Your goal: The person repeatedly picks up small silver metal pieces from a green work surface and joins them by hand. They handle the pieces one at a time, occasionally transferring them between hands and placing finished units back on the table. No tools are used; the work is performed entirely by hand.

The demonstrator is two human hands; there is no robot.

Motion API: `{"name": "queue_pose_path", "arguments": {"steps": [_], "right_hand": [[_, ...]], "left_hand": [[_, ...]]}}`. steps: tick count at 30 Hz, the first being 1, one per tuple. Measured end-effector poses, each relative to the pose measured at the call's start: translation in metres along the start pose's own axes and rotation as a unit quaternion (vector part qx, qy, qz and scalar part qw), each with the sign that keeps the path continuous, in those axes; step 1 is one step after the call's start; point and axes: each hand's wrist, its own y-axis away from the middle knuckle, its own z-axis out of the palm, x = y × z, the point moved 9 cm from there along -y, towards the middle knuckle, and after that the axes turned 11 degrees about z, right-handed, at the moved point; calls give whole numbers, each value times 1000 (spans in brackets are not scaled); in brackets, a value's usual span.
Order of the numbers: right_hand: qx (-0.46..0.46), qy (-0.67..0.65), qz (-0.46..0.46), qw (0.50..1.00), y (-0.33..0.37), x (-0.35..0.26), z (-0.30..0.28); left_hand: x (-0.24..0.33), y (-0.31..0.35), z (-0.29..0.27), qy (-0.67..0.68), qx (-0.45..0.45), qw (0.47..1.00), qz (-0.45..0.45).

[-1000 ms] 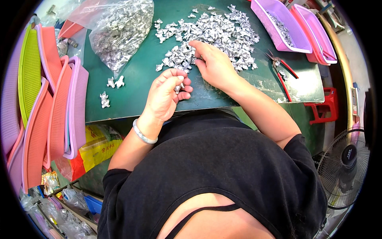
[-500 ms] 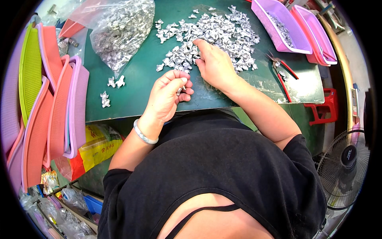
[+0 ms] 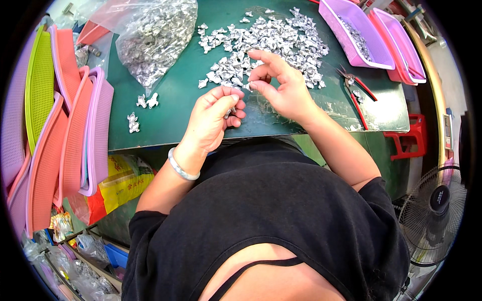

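My left hand (image 3: pixel 213 113), with a pale bangle on its wrist, is closed around a small silver metal figurine (image 3: pixel 230 112), mostly hidden by the fingers. To its right, my right hand (image 3: pixel 278 83) is at the near edge of a large pile of similar silver figurines (image 3: pixel 273 35). Its index finger is raised, while the thumb and another finger come close together in a pinch; whatever is between them is too small to make out. On the left part of the green table (image 3: pixel 170 123) lie a few separate figurines (image 3: pixel 133 123).
A clear plastic bag (image 3: pixel 158 42) full of silver pieces sits at the far left. Stacked plastic baskets (image 3: pixel 70 130) stand along the left edge. Red-handled pliers (image 3: pixel 354 95) lie at right, near a purple basket (image 3: pixel 351 30) holding small pieces. Beyond are a red stool (image 3: pixel 411 135) and a fan (image 3: pixel 437 210).
My right hand has drawn back slightly rightward from the pile, its index finger lifting and its thumb and another finger coming together. My left hand stays almost in place.
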Motion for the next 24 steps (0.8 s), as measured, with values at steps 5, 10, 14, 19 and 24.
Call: {"name": "queue_pose_path", "arguments": {"steps": [5,10,14,19,24], "right_hand": [[1,19,-49,999,10,-15,1],[-35,-23,9,999,11,-8,5],[-76,-138,107,982,13,15,10],[-108,-202,162,960,16,19,15],[-102,-212,176,956,16,16,15]], "left_hand": [[7,-1,5,-41,9,999,26],[5,-2,3,-75,3,997,33],[0,-2,0,-5,20,1000,-10],[-3,-1,0,24,28,999,-31],[-5,0,0,37,24,998,-38]]}}
